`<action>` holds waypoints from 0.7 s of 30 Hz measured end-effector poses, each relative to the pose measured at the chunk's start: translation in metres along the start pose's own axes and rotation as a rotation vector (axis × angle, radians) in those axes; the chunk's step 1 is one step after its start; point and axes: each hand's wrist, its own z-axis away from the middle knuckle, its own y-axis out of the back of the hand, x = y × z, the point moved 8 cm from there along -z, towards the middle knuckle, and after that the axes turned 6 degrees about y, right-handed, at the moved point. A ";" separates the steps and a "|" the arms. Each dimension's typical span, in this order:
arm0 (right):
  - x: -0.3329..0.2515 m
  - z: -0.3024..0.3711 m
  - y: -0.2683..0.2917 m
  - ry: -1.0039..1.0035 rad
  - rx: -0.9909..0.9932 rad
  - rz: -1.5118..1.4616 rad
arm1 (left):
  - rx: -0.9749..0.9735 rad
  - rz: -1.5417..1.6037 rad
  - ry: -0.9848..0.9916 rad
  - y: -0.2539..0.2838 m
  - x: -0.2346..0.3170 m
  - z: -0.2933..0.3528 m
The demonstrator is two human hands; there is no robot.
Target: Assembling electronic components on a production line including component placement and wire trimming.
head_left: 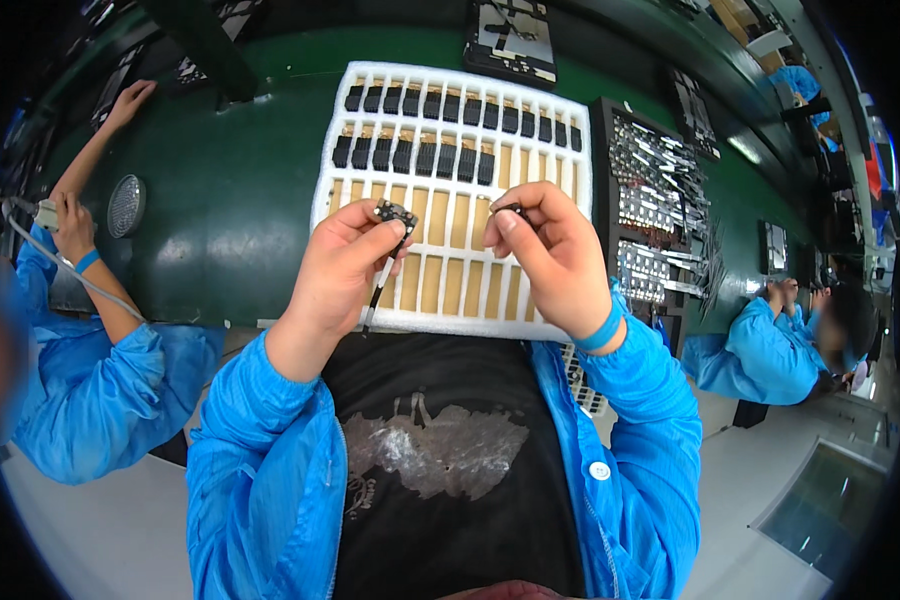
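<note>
Over the near half of a white foam tray (pixel 322 190), my left hand (pixel 342 262) pinches a small black circuit board (pixel 398 214) between thumb and fingers. A thin dark and pale ribbon cable (pixel 378 290) hangs down from that board. My right hand (pixel 555 250) is closed in a pinch on a small black part (pixel 513 209), mostly covered by thumb and fingertips. The hands are apart, at about the same height. Stacks of black pieces (pixel 426 158) stand in the slots of the tray's two far rows; tan slot bottoms show in the nearer rows.
Right of the foam tray, a dark tray (pixel 602 150) holds many small boards with silvery strips (pixel 660 185). A black device frame (pixel 510 45) lies beyond on the green bench (pixel 280 170). A round mesh-like disc (pixel 126 206) lies left. Co-workers in blue sit on both sides.
</note>
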 end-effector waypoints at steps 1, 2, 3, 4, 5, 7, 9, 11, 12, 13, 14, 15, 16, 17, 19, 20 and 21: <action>-0.002 0.006 -0.004 -0.005 -0.004 -0.017 | 0.003 -0.003 0.006 -0.005 0.001 0.002; -0.006 0.010 -0.006 0.052 0.008 0.027 | -0.019 -0.001 -0.020 -0.012 0.005 0.005; -0.008 0.015 -0.007 0.050 0.014 0.021 | -0.046 -0.003 -0.046 -0.021 0.010 0.007; -0.017 0.019 -0.008 0.106 0.026 0.134 | -0.057 -0.006 -0.048 -0.029 0.013 0.010; -0.027 0.022 -0.008 0.161 0.038 0.248 | -0.058 -0.013 -0.042 -0.034 0.013 0.012; -0.041 0.026 -0.009 0.245 0.060 0.343 | -0.074 -0.059 -0.084 -0.043 0.016 0.016; -0.050 0.031 -0.013 0.337 0.033 0.509 | -0.069 -0.056 -0.077 -0.047 0.014 0.022; -0.053 0.038 -0.014 0.476 0.059 0.560 | -0.071 -0.032 -0.028 -0.053 0.008 0.029; -0.058 0.042 -0.016 0.609 0.082 0.609 | -0.073 -0.037 -0.019 -0.055 0.005 0.029; -0.055 0.042 -0.015 0.603 0.089 0.606 | -0.091 -0.003 -0.008 -0.057 0.002 0.029; -0.057 0.045 -0.013 0.662 0.128 0.607 | -0.108 0.032 0.002 -0.060 0.000 0.029; -0.061 0.050 -0.013 0.726 0.164 0.609 | -0.110 0.028 0.003 -0.061 -0.003 0.031; -0.060 0.051 -0.013 0.726 0.169 0.608 | -0.107 0.030 -0.017 -0.062 -0.004 0.033; -0.060 0.053 -0.013 0.738 0.184 0.613 | -0.104 0.031 -0.036 -0.062 -0.004 0.035; -0.061 0.056 -0.013 0.749 0.203 0.617 | -0.115 0.035 -0.031 -0.065 -0.005 0.038; -0.060 0.056 -0.013 0.734 0.206 0.600 | -0.124 0.042 -0.027 -0.067 -0.005 0.040; -0.059 0.056 -0.013 0.720 0.207 0.584 | -0.124 0.039 -0.024 -0.068 -0.006 0.041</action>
